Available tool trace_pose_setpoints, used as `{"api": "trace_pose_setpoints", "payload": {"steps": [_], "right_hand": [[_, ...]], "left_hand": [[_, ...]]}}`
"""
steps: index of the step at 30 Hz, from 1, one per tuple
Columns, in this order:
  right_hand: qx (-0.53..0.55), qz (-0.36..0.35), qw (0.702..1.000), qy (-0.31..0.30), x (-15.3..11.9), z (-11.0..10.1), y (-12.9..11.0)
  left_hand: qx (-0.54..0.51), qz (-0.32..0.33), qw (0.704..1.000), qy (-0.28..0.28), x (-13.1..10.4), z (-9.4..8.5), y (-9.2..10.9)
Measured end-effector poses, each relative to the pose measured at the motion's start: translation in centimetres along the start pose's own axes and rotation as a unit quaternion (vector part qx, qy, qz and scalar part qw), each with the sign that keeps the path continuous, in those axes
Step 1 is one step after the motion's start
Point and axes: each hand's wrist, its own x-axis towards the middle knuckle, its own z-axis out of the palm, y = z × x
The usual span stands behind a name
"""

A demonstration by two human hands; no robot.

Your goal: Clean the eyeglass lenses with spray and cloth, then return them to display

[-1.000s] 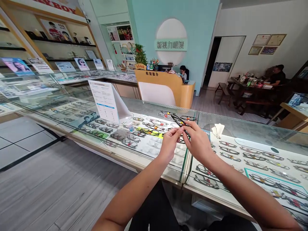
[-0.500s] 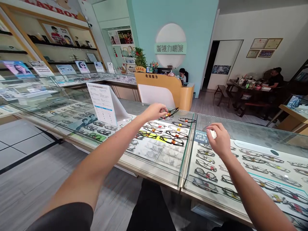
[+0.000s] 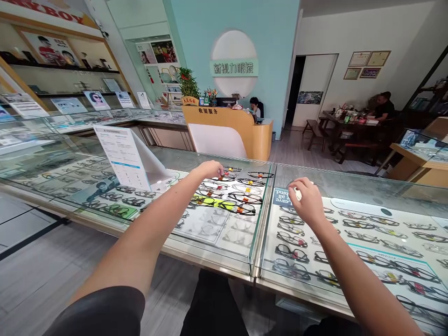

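Observation:
My left hand (image 3: 210,170) reaches over the glass counter, fingertips pinched at the end of a pair of dark eyeglasses (image 3: 228,177) with a red tag, low against the glass top. Around it lie several more eyeglasses (image 3: 247,197) in rows, with orange, red and yellow tags on their lenses. My right hand (image 3: 308,201) hovers over the neighbouring case, fingers curled round something small and whitish (image 3: 298,194), perhaps a cloth; most of it is hidden by the fingers.
A white folded sign (image 3: 121,156) stands on the counter to the left. Under the right-hand glass, several eyeglasses (image 3: 293,252) lie in rows. A wooden cashier desk (image 3: 224,122) stands beyond, with a person behind it. Another person sits at a dark table (image 3: 353,122) at right.
My left hand has lowered the eyeglasses from above the counter to the rows on the glass. My right hand stays curled over the right case. The view has turned slightly right.

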Motion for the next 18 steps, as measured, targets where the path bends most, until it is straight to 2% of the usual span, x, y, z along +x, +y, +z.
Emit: {"api": "trace_pose_setpoints", "payload": {"steps": [6,11,18], "right_hand": [[0.008,-0.004,1.0,-0.013,0.0,-0.1,-0.6],[0.009,-0.004,1.0,-0.019,-0.1,0.0,-0.7],[0.012,0.004,1.0,-0.025,-0.1,0.1,-0.8]], "left_hand": [[0.027,-0.008,0.999,-0.026,1.1,1.0,-0.5],[0.039,-0.006,0.999,-0.032,1.4,1.0,-0.5],[0.053,-0.009,0.998,0.029,2.1,1.2,0.2]]}}
